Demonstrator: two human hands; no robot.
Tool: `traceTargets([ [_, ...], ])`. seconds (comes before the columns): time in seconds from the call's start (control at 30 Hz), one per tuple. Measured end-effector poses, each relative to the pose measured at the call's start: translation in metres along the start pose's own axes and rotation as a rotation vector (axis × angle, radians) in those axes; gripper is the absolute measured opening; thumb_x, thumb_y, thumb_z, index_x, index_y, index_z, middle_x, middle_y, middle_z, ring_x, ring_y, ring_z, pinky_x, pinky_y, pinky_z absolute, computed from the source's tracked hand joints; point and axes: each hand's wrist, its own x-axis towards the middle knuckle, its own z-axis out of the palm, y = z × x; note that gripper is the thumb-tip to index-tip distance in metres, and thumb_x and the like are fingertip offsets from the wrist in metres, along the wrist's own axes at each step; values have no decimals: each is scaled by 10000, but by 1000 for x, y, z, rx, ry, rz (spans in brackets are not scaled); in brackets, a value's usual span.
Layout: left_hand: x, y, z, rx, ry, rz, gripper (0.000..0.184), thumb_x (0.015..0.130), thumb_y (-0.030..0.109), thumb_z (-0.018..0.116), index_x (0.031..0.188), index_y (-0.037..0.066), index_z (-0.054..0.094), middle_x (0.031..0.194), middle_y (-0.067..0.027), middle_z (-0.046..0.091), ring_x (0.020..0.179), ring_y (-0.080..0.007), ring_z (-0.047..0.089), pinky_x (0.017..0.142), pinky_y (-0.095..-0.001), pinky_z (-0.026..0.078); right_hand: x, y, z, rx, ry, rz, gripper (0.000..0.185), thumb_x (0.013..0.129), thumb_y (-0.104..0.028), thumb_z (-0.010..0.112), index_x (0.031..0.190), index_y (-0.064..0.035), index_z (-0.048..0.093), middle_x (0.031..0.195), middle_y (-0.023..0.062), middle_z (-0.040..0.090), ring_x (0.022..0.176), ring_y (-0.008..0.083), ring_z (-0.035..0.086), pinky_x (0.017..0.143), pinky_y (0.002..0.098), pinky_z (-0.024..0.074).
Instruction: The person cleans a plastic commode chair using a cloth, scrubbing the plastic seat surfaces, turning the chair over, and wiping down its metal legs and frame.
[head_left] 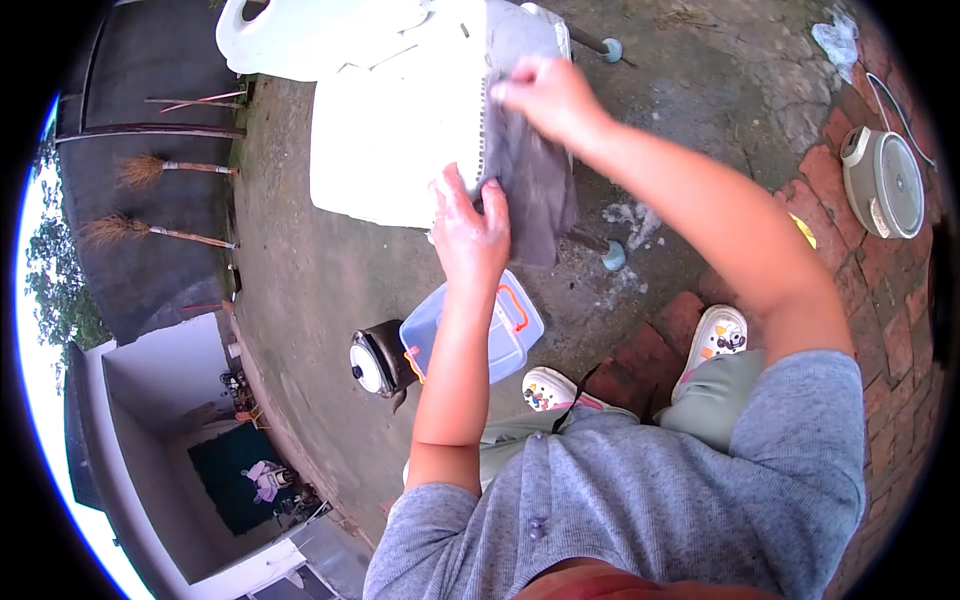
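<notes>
A wet grey cloth (535, 210) lies over the right side of a white slab-like surface (395, 140) and hangs past its edge. A row of small dark teeth or ridges runs along the border between the two. My left hand (470, 225) rests at the near end of this border, thumb and fingers apart, with wet-looking skin. Farther up, my right hand (550, 95) is closed in a pinch above the cloth, slightly blurred. What its fingers hold, if anything, cannot be made out.
Below stand a clear plastic box (515, 335) with orange handles and a lidded pot (378, 360). A white oval container (882, 183) sits on red bricks at right. Legs with pale blue feet (613, 255) stick out under the surface. Brooms (190, 235) lean on the left wall.
</notes>
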Motion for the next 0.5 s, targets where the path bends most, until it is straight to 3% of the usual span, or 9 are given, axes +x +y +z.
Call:
traceTargets([
  [0.33,0,4,-1,-4,12,-8,368,782,138,553,1081,-39,431,946,-250,493,837,-428,517,717,-462,428,0,3,12,-7,99,-83,206,693,-173,651,719,10,560,632,74,576,603,120,508,571,296,427],
  [0.5,1,2,0,-12,7,2,374,779,142,555,1076,-44,425,938,-252,490,829,-428,515,703,-463,432,1,2,11,-64,177,-169,266,690,-220,655,743,12,537,614,123,545,586,161,532,566,314,432],
])
